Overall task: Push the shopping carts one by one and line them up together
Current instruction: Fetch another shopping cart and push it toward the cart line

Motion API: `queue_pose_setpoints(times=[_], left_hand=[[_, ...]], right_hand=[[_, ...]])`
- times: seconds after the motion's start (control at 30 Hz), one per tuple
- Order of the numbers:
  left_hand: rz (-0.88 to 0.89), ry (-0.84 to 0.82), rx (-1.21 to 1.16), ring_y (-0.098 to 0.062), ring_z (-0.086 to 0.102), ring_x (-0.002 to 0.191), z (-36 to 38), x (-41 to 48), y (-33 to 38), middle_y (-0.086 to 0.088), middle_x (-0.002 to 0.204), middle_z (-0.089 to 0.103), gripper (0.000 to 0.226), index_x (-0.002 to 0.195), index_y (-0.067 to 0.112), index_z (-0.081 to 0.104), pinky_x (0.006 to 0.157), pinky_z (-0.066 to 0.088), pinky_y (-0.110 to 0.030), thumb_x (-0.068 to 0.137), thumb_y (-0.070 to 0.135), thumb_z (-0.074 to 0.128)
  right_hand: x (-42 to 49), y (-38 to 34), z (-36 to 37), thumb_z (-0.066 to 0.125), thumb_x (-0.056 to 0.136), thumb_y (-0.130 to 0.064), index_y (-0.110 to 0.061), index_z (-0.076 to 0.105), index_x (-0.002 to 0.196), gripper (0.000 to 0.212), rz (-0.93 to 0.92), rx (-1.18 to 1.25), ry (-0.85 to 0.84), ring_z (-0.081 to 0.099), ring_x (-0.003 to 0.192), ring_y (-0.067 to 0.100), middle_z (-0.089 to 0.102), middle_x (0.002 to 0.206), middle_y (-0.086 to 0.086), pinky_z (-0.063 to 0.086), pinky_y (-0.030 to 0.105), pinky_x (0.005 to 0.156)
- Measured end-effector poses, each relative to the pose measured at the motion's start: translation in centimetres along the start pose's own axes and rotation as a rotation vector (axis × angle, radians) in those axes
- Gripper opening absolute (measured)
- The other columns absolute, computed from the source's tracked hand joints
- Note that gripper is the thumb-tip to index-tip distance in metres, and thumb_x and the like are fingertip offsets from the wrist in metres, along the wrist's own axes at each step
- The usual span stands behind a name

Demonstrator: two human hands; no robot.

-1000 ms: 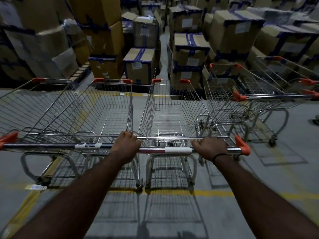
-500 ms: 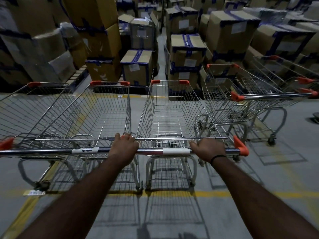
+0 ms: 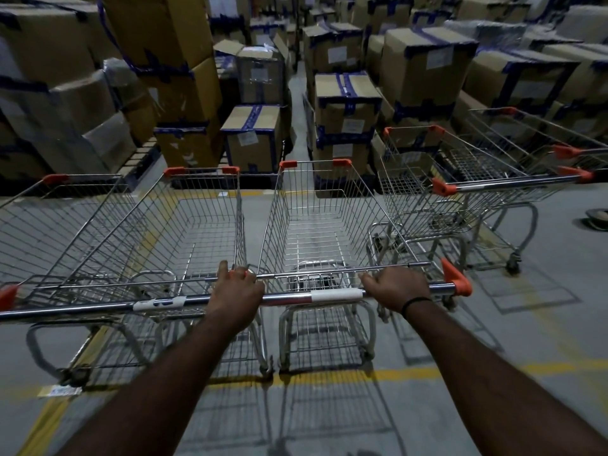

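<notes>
Beside the left cart (image 3: 184, 225), middle cart (image 3: 322, 232) almost lined up. Left hand (image 3: 235, 291) and right hand (image 3: 394, 287) wrapped tight round its handle bar (image 3: 335, 295). Best to push slow, keep straight, stop level.

Five shopping carts (image 3: 316, 232), two hands (image 3: 235, 291), many taped cardboard boxes (image 3: 345, 100)

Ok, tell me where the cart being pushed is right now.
In the head view the pushed cart sits centre frame, both hands on its handle, close beside a parked cart on its left, with more carts angled off to its right and stacked boxes ahead.
</notes>
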State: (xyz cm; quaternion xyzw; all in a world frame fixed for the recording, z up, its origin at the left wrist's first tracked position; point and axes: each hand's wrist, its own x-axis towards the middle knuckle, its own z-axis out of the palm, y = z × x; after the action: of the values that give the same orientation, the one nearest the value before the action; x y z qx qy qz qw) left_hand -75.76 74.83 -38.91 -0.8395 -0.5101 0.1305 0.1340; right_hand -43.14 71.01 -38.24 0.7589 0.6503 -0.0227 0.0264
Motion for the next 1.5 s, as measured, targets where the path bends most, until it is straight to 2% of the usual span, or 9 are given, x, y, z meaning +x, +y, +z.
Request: queue_pose_setpoints(times=[0.17, 0.37, 0.57, 0.77, 0.93, 1.13, 1.27, 1.33, 1.5], left_hand=[[0.021, 0.015, 0.003, -0.029, 0.04, 0.139, 0.2, -0.2, -0.1, -0.007, 0.143, 0.055, 0.041, 0.134, 0.021, 0.055, 0.119, 0.009, -0.061, 0.093, 0.026, 0.058], [-0.014, -0.062, -0.038, -0.029, 0.037, 0.142, -0.1, 0.3, 0.1, -0.005, 0.146, 0.053, 0.047, 0.135, 0.026, 0.057, 0.116, 0.002, -0.066, 0.091, 0.041, 0.051], [-0.063, -0.181, -0.07, -0.031, 0.024, 0.149, -0.9, 0.8, 0.8, -0.005, 0.155, 0.042, 0.069, 0.142, 0.033, 0.049, 0.109, -0.01, -0.076, 0.085, 0.07, 0.045], [-0.116, -0.243, -0.116, -0.039, 0.019, 0.149, -2.0, 0.8, 2.4, -0.01, 0.153, 0.045, 0.068, 0.14, 0.03, 0.049, 0.107, -0.014, -0.077, 0.083, 0.069, 0.051], [-0.151, -0.248, -0.158, -0.04, 0.023, 0.147, -3.0, 1.3, 4.2, -0.01, 0.145, 0.053, 0.061, 0.133, 0.028, 0.052, 0.109, -0.008, -0.076, 0.083, 0.062, 0.056], [-0.14, -0.241, -0.279, -0.03, 0.041, 0.137, -4.2, 2.5, 7.7, 0.0, 0.132, 0.06, 0.051, 0.127, 0.028, 0.054, 0.112, 0.002, -0.074, 0.085, 0.057, 0.055], [-0.063, -0.231, -0.433, -0.027, 0.057, 0.12, -4.3, 4.0, 9.9, 0.001, 0.121, 0.065, 0.055, 0.118, 0.031, 0.057, 0.107, 0.034, -0.064, 0.077, 0.067, 0.053], [-0.006, -0.2, -0.546, -0.025, 0.059, 0.117, -5.0, 4.8, 11.5, 0.001, 0.119, 0.067, 0.057, 0.118, 0.031, 0.058, 0.102, 0.042, -0.056, 0.077, 0.071, 0.052], [0.009, -0.11, -0.587, -0.019, 0.061, 0.116, -7.5, 5.6, 16.7, 0.008, 0.118, 0.069, 0.054, 0.122, 0.037, 0.056, 0.107, 0.032, -0.059, 0.089, 0.072, 0.032]], right_hand=[[-0.2, -0.1, -0.1, 0.029, 0.094, -0.07, -0.013, 0.068, 0.069, 0.074, -0.003, 0.007, -0.002, 0.055, 0.067, 0.023, 0.052, 0.061, -0.001, 0.039, 0.031, 0.065], [-0.4, -0.2, -0.1, 0.03, 0.094, -0.07, -0.011, 0.071, 0.081, 0.073, 0.031, -0.012, 0.002, 0.065, 0.086, 0.027, 0.06, 0.077, 0.007, 0.041, 0.032, 0.07], [-0.6, -0.4, -0.3, 0.028, 0.095, -0.068, -0.011, 0.073, 0.083, 0.073, 0.041, -0.018, -0.002, 0.056, 0.075, 0.025, 0.057, 0.074, 0.005, 0.037, 0.031, 0.066], [-0.8, -0.7, -0.5, 0.026, 0.094, -0.067, -0.016, 0.061, 0.069, 0.067, 0.034, 0.006, -0.004, 0.059, 0.075, 0.025, 0.061, 0.076, 0.004, 0.038, 0.03, 0.066], [-0.9, -0.7, -0.7, 0.027, 0.096, -0.065, -0.012, 0.072, 0.087, 0.07, 0.039, -0.013, 0.001, 0.066, 0.091, 0.028, 0.07, 0.092, 0.01, 0.042, 0.033, 0.078], [-0.7, -0.8, 0.0, 0.023, 0.091, -0.067, -0.011, 0.072, 0.088, 0.075, 0.035, 0.074, -0.006, 0.066, 0.089, 0.029, 0.072, 0.093, 0.01, 0.047, 0.035, 0.081], [-0.6, -0.6, -0.1, 0.024, 0.096, -0.062, -0.011, 0.074, 0.098, 0.071, 0.009, 0.116, 0.002, 0.067, 0.097, 0.029, 0.073, 0.1, 0.011, 0.045, 0.033, 0.08], [-0.6, -0.6, -0.3, 0.025, 0.096, -0.062, -0.012, 0.073, 0.104, 0.071, 0.007, 0.152, -0.015, 0.066, 0.103, 0.03, 0.072, 0.106, 0.012, 0.045, 0.035, 0.084], [-0.1, 0.3, -0.8, 0.038, 0.096, -0.051, -0.015, 0.071, 0.108, 0.05, 0.004, 0.325, -0.028, 0.065, 0.108, 0.031, 0.071, 0.112, 0.011, 0.046, 0.036, 0.089]])
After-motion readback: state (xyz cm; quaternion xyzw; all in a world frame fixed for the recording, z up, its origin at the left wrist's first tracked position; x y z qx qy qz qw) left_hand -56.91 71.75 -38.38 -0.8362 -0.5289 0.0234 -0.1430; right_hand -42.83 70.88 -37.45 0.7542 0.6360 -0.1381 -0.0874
